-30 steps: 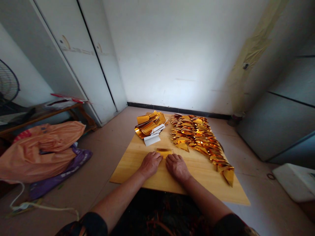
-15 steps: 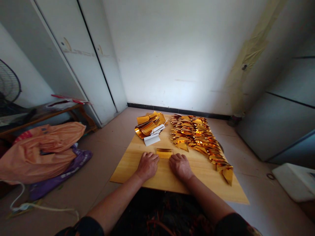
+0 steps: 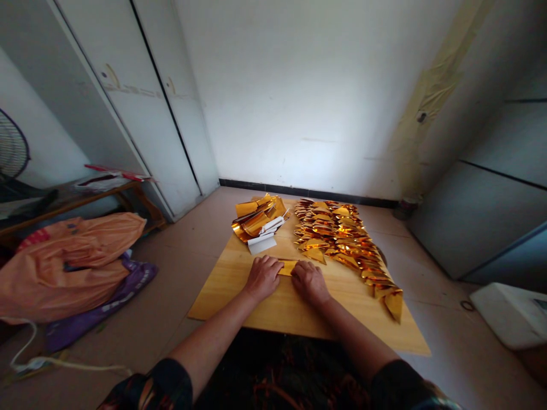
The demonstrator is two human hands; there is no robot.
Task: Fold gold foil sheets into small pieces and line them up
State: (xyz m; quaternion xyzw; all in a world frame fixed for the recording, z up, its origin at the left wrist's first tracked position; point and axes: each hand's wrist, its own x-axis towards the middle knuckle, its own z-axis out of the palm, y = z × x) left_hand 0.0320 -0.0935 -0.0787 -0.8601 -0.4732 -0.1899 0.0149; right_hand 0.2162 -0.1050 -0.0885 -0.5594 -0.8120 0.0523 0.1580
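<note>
A small folded sheet of gold foil paper (image 3: pixel 288 268) lies near the middle of the wooden board (image 3: pixel 239 293). My left hand (image 3: pixel 264 277) grips its left end, fingers curled. At its right end my right hand (image 3: pixel 311 282) is closed on it the same way, so both ends are hidden under the fingers. Beyond the left hand is a loose pile of gold foil sheets (image 3: pixel 258 219), some with a white back (image 3: pixel 262 245) showing. On the board's right side stand rows of folded gold foil pieces (image 3: pixel 333 228), packed close together.
On the left, an orange sack (image 3: pixel 81 250) and a purple bag (image 3: pixel 102 302) lie beside a wooden bench (image 3: pixel 147 205). A fan (image 3: pixel 12 145) stands at the far left. A white box (image 3: pixel 510 313) sits on the floor to the right. Behind the board rises a white wall (image 3: pixel 294 97).
My left hand has moved right and slightly up onto the foil sheet, covering its left end. The right hand has shifted slightly left over the other end. The view has shifted a little.
</note>
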